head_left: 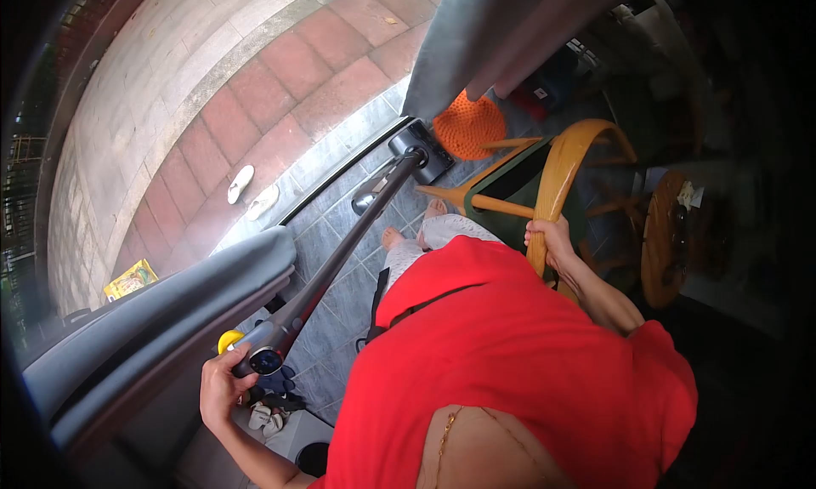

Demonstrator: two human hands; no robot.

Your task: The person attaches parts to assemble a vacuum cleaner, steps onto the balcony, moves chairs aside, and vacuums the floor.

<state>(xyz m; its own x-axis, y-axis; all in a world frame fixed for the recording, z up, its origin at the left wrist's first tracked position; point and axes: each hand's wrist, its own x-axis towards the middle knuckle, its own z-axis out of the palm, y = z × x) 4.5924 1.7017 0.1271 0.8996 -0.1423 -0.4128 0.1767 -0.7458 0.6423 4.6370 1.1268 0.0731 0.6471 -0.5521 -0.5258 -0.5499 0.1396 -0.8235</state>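
Lying well L of the vac point(358, 234), a yellow packet point(131, 280) has print too blurred to read. Next, L hand point(224, 382): fingers wrapped round the vac's handle, by its round display point(265, 361), marks too small to make out. White shoes point(241, 184) sit outside, L of the vac, apart from it. Vac slants down from hand to floor tiles, its head point(422, 152) beside the door track. Prob. best: loose wrist, head flat, slow strokes. Orange mat point(470, 125) is just R of the vac's head. Further R of the vac, R hand point(554, 241) has its fingers clasping the chair point(557, 179) by its curved wood; best hold it steady, legs clear of the head. No brand legible.
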